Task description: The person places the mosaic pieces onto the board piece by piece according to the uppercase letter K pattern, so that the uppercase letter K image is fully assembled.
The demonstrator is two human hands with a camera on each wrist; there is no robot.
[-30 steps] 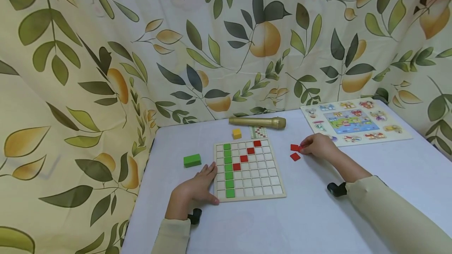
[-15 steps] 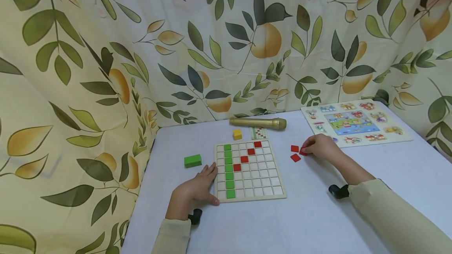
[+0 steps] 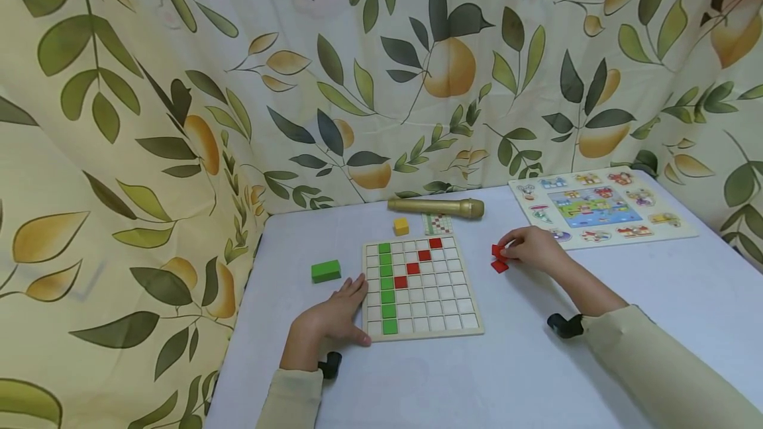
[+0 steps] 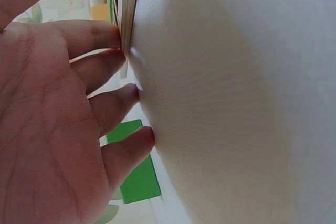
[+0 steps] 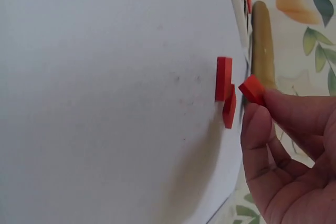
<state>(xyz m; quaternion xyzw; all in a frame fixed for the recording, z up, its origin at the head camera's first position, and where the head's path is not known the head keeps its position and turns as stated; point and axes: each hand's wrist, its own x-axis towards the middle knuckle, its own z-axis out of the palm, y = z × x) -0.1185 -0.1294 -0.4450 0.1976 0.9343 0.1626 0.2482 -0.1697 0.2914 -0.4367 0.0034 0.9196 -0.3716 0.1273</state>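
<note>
A wooden grid board (image 3: 423,337) lies on the white table, with a column of green tiles (image 3: 388,296) and a slanting line of red tiles (image 3: 412,269) in its cells. My left hand (image 3: 334,316) rests along the board's left edge, fingers spread and fairly straight, with fingertips at the rim. To the right of the board, my right hand (image 3: 533,247) pinches a red tile (image 5: 253,88) between thumb and finger, held off the table. Close by, two loose red tiles (image 5: 224,80) lie on the cloth; in the head view the fingers partly cover them.
Left of the board lies a green block (image 3: 326,271). Behind it are a yellow cube (image 3: 401,226), a small pattern card (image 3: 438,224) and a gold microphone (image 3: 435,208). A picture puzzle board (image 3: 596,237) lies at the back right. Patterned curtain (image 3: 381,91) borders the table.
My right hand has picked up a red tile from beside the two others and moved slightly left with it, over them. The left hand and board have stayed put.
</note>
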